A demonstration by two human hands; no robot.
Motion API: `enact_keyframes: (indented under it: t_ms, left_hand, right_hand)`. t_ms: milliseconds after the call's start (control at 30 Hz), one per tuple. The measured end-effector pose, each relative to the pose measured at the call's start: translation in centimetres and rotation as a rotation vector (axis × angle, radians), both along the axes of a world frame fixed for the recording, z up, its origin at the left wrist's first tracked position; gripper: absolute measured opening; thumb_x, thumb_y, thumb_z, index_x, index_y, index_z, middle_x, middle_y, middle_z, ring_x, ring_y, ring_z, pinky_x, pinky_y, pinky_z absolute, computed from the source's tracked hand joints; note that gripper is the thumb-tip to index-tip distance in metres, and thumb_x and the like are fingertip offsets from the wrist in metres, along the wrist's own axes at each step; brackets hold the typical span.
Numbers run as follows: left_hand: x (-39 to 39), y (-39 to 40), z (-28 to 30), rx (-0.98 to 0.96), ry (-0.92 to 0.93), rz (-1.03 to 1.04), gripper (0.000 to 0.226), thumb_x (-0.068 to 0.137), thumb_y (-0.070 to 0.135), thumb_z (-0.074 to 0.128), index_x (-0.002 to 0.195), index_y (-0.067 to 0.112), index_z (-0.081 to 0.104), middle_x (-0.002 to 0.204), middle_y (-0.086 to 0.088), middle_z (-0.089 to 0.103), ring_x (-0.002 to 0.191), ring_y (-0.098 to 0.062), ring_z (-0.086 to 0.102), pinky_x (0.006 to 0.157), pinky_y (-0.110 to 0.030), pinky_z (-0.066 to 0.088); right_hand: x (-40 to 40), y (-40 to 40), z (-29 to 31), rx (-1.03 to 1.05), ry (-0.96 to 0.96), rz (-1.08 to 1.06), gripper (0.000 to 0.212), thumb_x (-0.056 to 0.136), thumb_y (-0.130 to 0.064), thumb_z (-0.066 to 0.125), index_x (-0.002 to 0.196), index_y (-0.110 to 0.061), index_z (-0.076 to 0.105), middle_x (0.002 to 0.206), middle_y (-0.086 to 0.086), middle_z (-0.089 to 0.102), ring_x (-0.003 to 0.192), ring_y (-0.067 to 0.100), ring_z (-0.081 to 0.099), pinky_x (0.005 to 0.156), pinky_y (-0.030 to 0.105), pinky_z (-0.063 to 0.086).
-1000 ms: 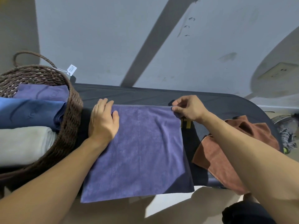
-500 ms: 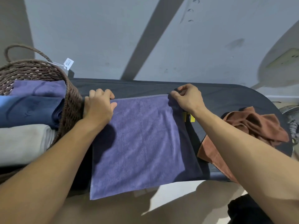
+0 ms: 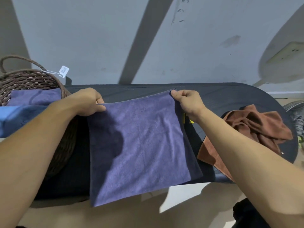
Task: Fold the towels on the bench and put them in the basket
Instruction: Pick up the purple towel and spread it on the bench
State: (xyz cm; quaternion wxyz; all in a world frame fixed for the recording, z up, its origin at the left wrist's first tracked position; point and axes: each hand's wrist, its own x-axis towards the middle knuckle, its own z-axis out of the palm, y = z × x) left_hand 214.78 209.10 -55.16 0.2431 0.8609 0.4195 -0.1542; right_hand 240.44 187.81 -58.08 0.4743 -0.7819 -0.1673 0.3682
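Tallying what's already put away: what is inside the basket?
The basket holds folded towels: a purple one at the far side and a blue one nearer. The left forearm covers the rest, so anything nearer or beneath cannot be seen.

1 woven brown wicker basket [image 3: 65,145]; 1 dark oval bench [image 3: 230,96]; 2 towels on bench: purple [image 3: 139,145], crumpled rust-brown [image 3: 256,127]; 2 folded towels visible in basket: purple [image 3: 36,97], blue [image 3: 19,119]; 2 hands: left [image 3: 87,102], right [image 3: 189,101]
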Motion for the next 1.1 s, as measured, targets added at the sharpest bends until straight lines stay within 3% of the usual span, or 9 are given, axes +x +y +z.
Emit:
enact_keyframes:
  t_ms: [100, 233, 433, 533, 600, 667, 800, 933, 1100]
  left_hand:
    - [0.1, 0.2, 0.1, -0.015, -0.107, 0.129, 0.029, 0.089, 0.022, 0.068, 0.063, 0.012, 0.063, 0.062, 0.0, 0.057, 0.062, -0.018, 0.05, 0.061, -0.028, 0.04]
    - [0.5, -0.1, -1.1, -0.039, -0.189, 0.349, 0.01, 0.089, 0.016, 0.069, 0.08, 0.013, 0.072, 0.082, -0.008, 0.068, 0.082, -0.026, 0.062, 0.078, -0.03, 0.048]
    - [1.9, -1.2, -1.5, 0.222, -0.136, 0.429, 0.023, 0.082, 0.012, 0.069, 0.105, 0.012, 0.069, 0.112, -0.018, 0.067, 0.109, -0.037, 0.059, 0.094, -0.039, 0.045]
    - [3.6, -5.1, -2.3, 0.479, -0.334, 0.187, 0.045, 0.082, 0.015, 0.059, 0.126, 0.005, 0.054, 0.122, -0.024, 0.055, 0.112, -0.042, 0.051, 0.093, -0.049, 0.042]
    - [5.4, -8.6, -3.2, 0.342, -0.504, -0.06, 0.054, 0.087, 0.024, 0.051, 0.136, 0.002, 0.049, 0.136, -0.023, 0.051, 0.125, -0.041, 0.047, 0.103, -0.05, 0.039]
    - [6.9, -11.6, -4.6, 0.204, -0.385, -0.223, 0.059, 0.097, 0.034, 0.041, 0.151, 0.012, 0.031, 0.158, -0.011, 0.027, 0.147, -0.029, 0.021, 0.12, -0.045, 0.018]
    - [7.3, -14.1, -7.5, 0.336, -0.129, -0.319, 0.063, 0.1, 0.044, 0.013, 0.157, 0.02, -0.002, 0.164, -0.001, -0.01, 0.15, -0.021, -0.015, 0.12, -0.041, -0.011]
    - [7.1, -15.9, -7.1, 0.381, -0.077, -0.251, 0.063, 0.099, 0.044, 0.008, 0.156, 0.02, 0.0, 0.165, -0.004, -0.005, 0.151, -0.024, -0.01, 0.121, -0.046, -0.006]
    - [3.0, -21.8, -6.5, 0.412, -0.161, -0.25, 0.064, 0.096, 0.042, 0.025, 0.152, 0.012, 0.031, 0.16, -0.013, 0.025, 0.149, -0.033, 0.018, 0.117, -0.056, 0.021]
  right_hand:
    - [0.6, 0.3, -1.1, -0.088, -0.178, -0.043, 0.024, 0.093, -0.03, 0.067, 0.079, -0.011, 0.067, 0.075, -0.001, 0.067, 0.072, 0.013, 0.06, 0.067, 0.028, 0.049]
    - [1.5, 0.8, -1.5, -0.229, -0.368, -0.07, 0.026, 0.086, -0.034, 0.072, 0.067, -0.018, 0.068, 0.065, -0.01, 0.063, 0.067, 0.008, 0.059, 0.059, 0.021, 0.041]
    - [0.9, 0.8, -0.3, -0.295, -0.411, -0.048, 0.049, 0.084, -0.052, 0.07, 0.076, -0.003, 0.071, 0.069, 0.004, 0.068, 0.072, 0.02, 0.067, 0.063, 0.032, 0.054]
    - [-0.2, -0.8, 1.1, -0.319, -0.413, 0.0, 0.064, 0.087, -0.055, 0.061, 0.083, 0.008, 0.068, 0.073, 0.02, 0.071, 0.06, 0.03, 0.067, 0.07, 0.045, 0.059]
    - [-1.4, -2.9, 1.7, -0.368, -0.419, 0.026, 0.061, 0.084, -0.054, 0.062, 0.084, 0.006, 0.067, 0.072, 0.02, 0.07, 0.06, 0.032, 0.067, 0.068, 0.046, 0.059]
    - [-2.8, -5.7, 2.0, -0.436, -0.45, 0.049, 0.054, 0.08, -0.055, 0.066, 0.079, -0.001, 0.067, 0.069, 0.017, 0.069, 0.067, 0.032, 0.067, 0.063, 0.038, 0.056]
    - [-5.7, -11.5, 1.6, -0.617, -0.435, 0.179, 0.041, 0.074, -0.061, 0.073, 0.079, -0.022, 0.062, 0.081, -0.003, 0.069, 0.087, 0.023, 0.066, 0.07, 0.031, 0.047]
    - [-8.5, -15.5, 0.3, -0.684, -0.486, 0.178, 0.037, 0.078, -0.059, 0.07, 0.081, -0.025, 0.058, 0.078, -0.006, 0.066, 0.077, 0.02, 0.063, 0.067, 0.033, 0.051]
    - [-9.3, -17.5, 0.0, -0.63, -0.416, 0.161, 0.032, 0.087, -0.052, 0.064, 0.072, -0.023, 0.065, 0.071, -0.003, 0.068, 0.07, 0.021, 0.065, 0.067, 0.039, 0.057]
